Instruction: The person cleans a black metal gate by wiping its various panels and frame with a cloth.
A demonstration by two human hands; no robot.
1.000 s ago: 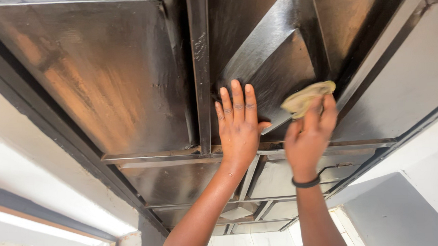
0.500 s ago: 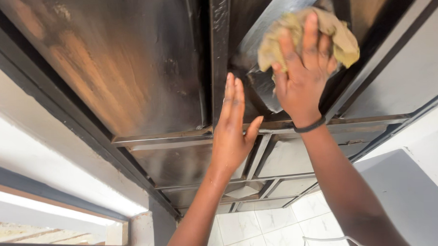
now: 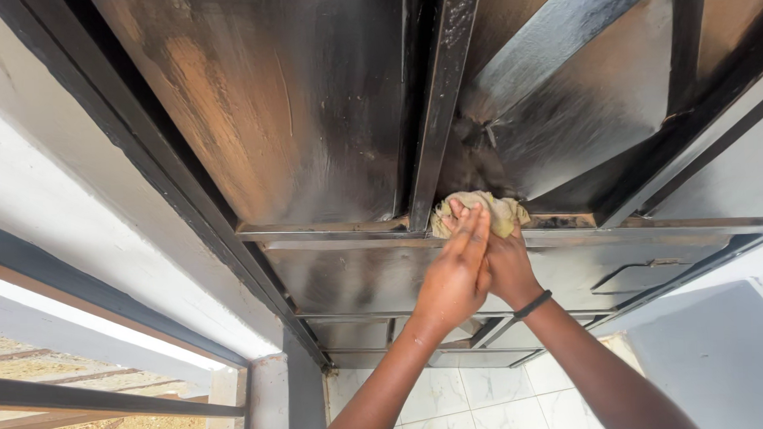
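Head view: a black metal door [image 3: 310, 115] seen from close up, its panels streaked with rusty brown, framed by black bars.
Rag: a crumpled yellowish cloth [image 3: 504, 212] pressed onto the horizontal crossbar [image 3: 331, 233], just right of where the vertical bar [image 3: 437, 111] meets it.
Right hand [image 3: 508, 265]: under and behind the cloth, its fingers closed around the wad — it has hold of it. A black band sits on the wrist.
Left hand [image 3: 455, 271]: laid over the right one, fingers [image 3: 475, 224] straight and together, not curled round anything; the tips touch the cloth's left edge.
Key relation: the cloth lies straight ahead of both sets of fingertips, up against the door — the right hand is the nearer, being the one that grips it. The crossbar's long axis runs left to right, across the line of the forearms.
Around: a white wall [image 3: 61, 226] to the left, white floor tiles [image 3: 456, 406] below, and a grey slab [image 3: 716, 363] at lower right.
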